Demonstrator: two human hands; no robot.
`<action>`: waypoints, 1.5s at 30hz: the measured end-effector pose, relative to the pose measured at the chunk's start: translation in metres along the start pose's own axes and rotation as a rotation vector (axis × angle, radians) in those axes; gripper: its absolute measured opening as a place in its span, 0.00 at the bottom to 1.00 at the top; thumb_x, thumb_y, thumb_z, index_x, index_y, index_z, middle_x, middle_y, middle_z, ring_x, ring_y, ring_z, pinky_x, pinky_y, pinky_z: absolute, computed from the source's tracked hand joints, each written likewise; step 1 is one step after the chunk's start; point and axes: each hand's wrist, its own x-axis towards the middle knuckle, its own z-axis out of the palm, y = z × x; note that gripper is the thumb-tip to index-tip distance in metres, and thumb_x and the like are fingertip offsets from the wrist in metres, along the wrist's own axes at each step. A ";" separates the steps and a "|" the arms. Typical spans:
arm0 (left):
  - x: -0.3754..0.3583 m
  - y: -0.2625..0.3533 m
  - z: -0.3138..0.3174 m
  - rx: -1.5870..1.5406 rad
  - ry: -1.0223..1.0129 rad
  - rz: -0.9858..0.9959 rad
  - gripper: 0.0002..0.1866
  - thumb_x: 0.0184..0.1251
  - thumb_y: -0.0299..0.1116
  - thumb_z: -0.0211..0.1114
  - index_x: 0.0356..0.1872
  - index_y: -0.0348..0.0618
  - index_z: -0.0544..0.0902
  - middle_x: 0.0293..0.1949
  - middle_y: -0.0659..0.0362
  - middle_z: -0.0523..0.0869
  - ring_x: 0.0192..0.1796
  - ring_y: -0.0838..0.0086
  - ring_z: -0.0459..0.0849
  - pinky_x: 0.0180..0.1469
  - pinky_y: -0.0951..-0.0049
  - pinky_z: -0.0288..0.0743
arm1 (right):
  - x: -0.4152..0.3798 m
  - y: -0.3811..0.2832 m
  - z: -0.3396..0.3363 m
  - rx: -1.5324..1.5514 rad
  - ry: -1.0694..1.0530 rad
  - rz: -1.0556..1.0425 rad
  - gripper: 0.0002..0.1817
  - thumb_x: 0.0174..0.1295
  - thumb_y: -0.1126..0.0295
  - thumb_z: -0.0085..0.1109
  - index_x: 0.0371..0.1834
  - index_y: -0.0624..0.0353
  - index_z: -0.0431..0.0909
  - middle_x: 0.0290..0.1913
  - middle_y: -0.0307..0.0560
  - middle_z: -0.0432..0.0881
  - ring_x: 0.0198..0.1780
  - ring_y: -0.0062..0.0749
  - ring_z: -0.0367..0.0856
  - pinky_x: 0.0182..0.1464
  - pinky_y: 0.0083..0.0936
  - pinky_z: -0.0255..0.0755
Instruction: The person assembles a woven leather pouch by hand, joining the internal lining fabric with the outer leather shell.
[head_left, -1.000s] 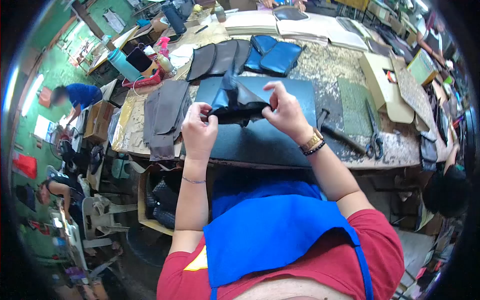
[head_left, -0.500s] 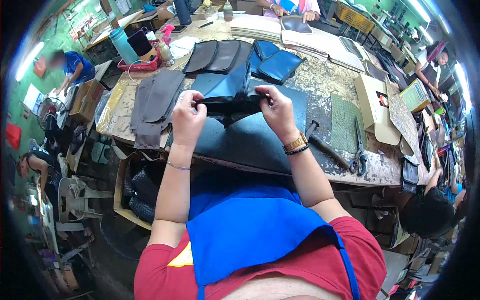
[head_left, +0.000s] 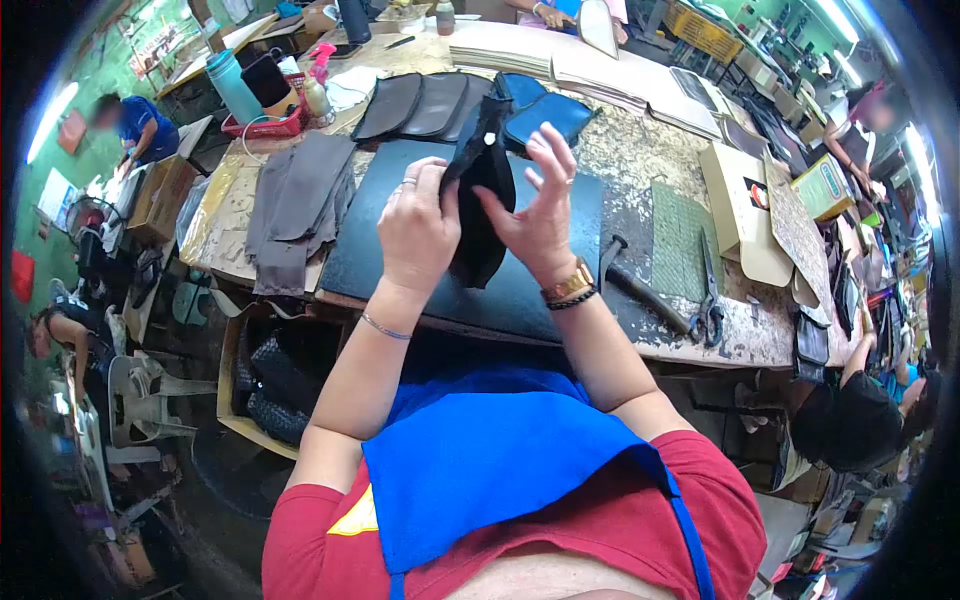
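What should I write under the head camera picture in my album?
The left hand grips a black piece above a dark mat, the right hand spread beside it, hammer and scissors nearby.

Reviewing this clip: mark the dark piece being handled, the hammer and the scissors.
Dark piece (head_left: 478,258): head view, its lower part.
Hammer (head_left: 650,299): head view, the middle of its handle.
Scissors (head_left: 711,299): head view, where blades meet handles.

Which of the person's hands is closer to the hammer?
The right hand. It is just up and to the left of the hammer in the picture. The left hand is farther left, gripping the black piece.
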 end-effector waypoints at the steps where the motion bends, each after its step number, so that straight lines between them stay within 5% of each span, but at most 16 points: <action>1: 0.000 0.007 0.001 0.061 -0.012 0.023 0.08 0.67 0.27 0.61 0.45 0.41 0.79 0.47 0.53 0.84 0.46 0.53 0.84 0.49 0.60 0.77 | 0.006 -0.004 0.001 -0.106 0.062 -0.131 0.32 0.52 0.75 0.71 0.62 0.53 0.69 0.68 0.55 0.65 0.66 0.52 0.70 0.55 0.35 0.78; 5: 0.001 0.014 0.007 0.091 0.029 0.138 0.09 0.65 0.25 0.61 0.46 0.41 0.78 0.51 0.52 0.83 0.49 0.51 0.83 0.53 0.60 0.76 | 0.021 -0.005 -0.012 -0.261 -0.038 -0.125 0.31 0.52 0.81 0.62 0.63 0.53 0.73 0.68 0.55 0.66 0.64 0.54 0.73 0.57 0.37 0.76; 7: -0.003 0.013 0.018 -0.134 0.036 0.014 0.09 0.66 0.25 0.62 0.46 0.42 0.77 0.52 0.52 0.83 0.51 0.55 0.84 0.56 0.62 0.76 | 0.022 0.006 -0.013 -0.200 -0.067 -0.064 0.29 0.52 0.84 0.57 0.61 0.54 0.75 0.67 0.56 0.67 0.63 0.54 0.74 0.58 0.39 0.75; 8: -0.007 0.012 0.027 -0.247 0.039 -0.049 0.09 0.67 0.25 0.62 0.46 0.42 0.77 0.53 0.53 0.83 0.52 0.57 0.84 0.58 0.62 0.76 | 0.019 0.006 -0.012 -0.072 -0.071 0.022 0.26 0.56 0.86 0.54 0.60 0.56 0.74 0.63 0.58 0.71 0.65 0.54 0.70 0.67 0.41 0.66; 11: -0.024 0.000 0.068 -0.731 0.068 -0.321 0.07 0.70 0.23 0.59 0.47 0.40 0.75 0.53 0.52 0.83 0.54 0.61 0.84 0.59 0.65 0.75 | 0.002 0.014 -0.002 0.061 -0.082 0.155 0.22 0.59 0.85 0.54 0.58 0.58 0.74 0.59 0.57 0.75 0.63 0.53 0.72 0.66 0.39 0.67; 15: -0.027 0.012 0.061 -0.659 0.063 -0.487 0.03 0.76 0.26 0.54 0.46 0.40 0.74 0.42 0.54 0.83 0.45 0.70 0.81 0.49 0.69 0.74 | -0.019 0.012 0.012 0.199 -0.072 0.314 0.11 0.71 0.79 0.50 0.53 0.59 0.75 0.49 0.53 0.81 0.51 0.38 0.81 0.51 0.27 0.74; 16: -0.027 0.008 0.063 -0.776 0.092 -0.433 0.02 0.76 0.27 0.54 0.42 0.41 0.74 0.35 0.59 0.81 0.40 0.78 0.76 0.44 0.74 0.72 | -0.018 0.012 0.014 0.240 -0.072 0.368 0.10 0.68 0.79 0.51 0.51 0.60 0.74 0.45 0.57 0.81 0.46 0.52 0.82 0.48 0.36 0.75; 19: -0.022 -0.012 0.051 -1.109 -0.114 -0.469 0.04 0.71 0.30 0.61 0.39 0.42 0.75 0.33 0.64 0.80 0.37 0.83 0.75 0.40 0.76 0.72 | -0.014 0.008 0.005 0.212 -0.158 0.360 0.08 0.71 0.76 0.52 0.51 0.61 0.74 0.37 0.55 0.83 0.39 0.51 0.84 0.43 0.36 0.76; 21: -0.019 -0.012 0.038 -0.956 -0.246 -0.393 0.15 0.56 0.32 0.75 0.37 0.41 0.75 0.31 0.65 0.81 0.35 0.84 0.77 0.39 0.80 0.74 | -0.015 0.018 0.003 0.180 -0.198 0.305 0.08 0.71 0.72 0.53 0.49 0.60 0.74 0.35 0.56 0.83 0.35 0.47 0.84 0.39 0.34 0.76; 25: -0.009 -0.025 0.027 -0.631 -0.281 -0.268 0.14 0.56 0.24 0.72 0.38 0.43 0.75 0.33 0.64 0.83 0.37 0.83 0.80 0.40 0.79 0.76 | -0.011 0.015 -0.012 0.183 -0.368 0.358 0.09 0.71 0.67 0.55 0.45 0.62 0.76 0.30 0.56 0.81 0.33 0.42 0.82 0.37 0.33 0.75; 29: -0.004 -0.037 0.017 -0.410 -0.283 -0.260 0.15 0.59 0.28 0.71 0.48 0.41 0.83 0.35 0.56 0.88 0.39 0.79 0.85 0.42 0.72 0.80 | -0.005 0.006 -0.021 0.248 -0.589 0.376 0.13 0.72 0.63 0.56 0.38 0.63 0.77 0.25 0.53 0.74 0.27 0.33 0.71 0.33 0.30 0.71; 30: -0.005 -0.042 0.020 -0.380 -0.202 -0.029 0.17 0.63 0.25 0.66 0.54 0.41 0.83 0.40 0.57 0.89 0.44 0.79 0.84 0.48 0.74 0.79 | 0.000 0.003 -0.023 0.250 -0.622 0.358 0.14 0.72 0.62 0.56 0.38 0.63 0.77 0.24 0.53 0.74 0.27 0.32 0.69 0.33 0.30 0.70; 33: -0.017 -0.041 0.023 -0.898 -0.455 -0.545 0.14 0.65 0.21 0.61 0.51 0.37 0.83 0.44 0.59 0.88 0.48 0.77 0.84 0.51 0.75 0.78 | 0.008 0.009 -0.025 0.330 -0.654 0.334 0.17 0.74 0.59 0.55 0.35 0.64 0.76 0.24 0.50 0.71 0.28 0.27 0.65 0.32 0.29 0.68; 41: -0.059 -0.014 0.007 -1.537 -0.506 -0.872 0.15 0.71 0.31 0.64 0.56 0.37 0.80 0.49 0.56 0.86 0.51 0.73 0.84 0.54 0.69 0.79 | 0.008 0.029 -0.025 0.685 -0.821 0.594 0.19 0.76 0.57 0.51 0.33 0.62 0.75 0.32 0.27 0.73 0.38 0.11 0.67 0.41 0.16 0.67; 45: -0.070 0.011 -0.003 -1.831 -0.561 -1.019 0.22 0.72 0.37 0.64 0.62 0.38 0.75 0.54 0.52 0.84 0.54 0.68 0.84 0.58 0.64 0.80 | 0.000 0.042 -0.021 0.910 -0.851 0.828 0.17 0.75 0.55 0.53 0.35 0.57 0.80 0.33 0.27 0.78 0.36 0.10 0.72 0.38 0.15 0.70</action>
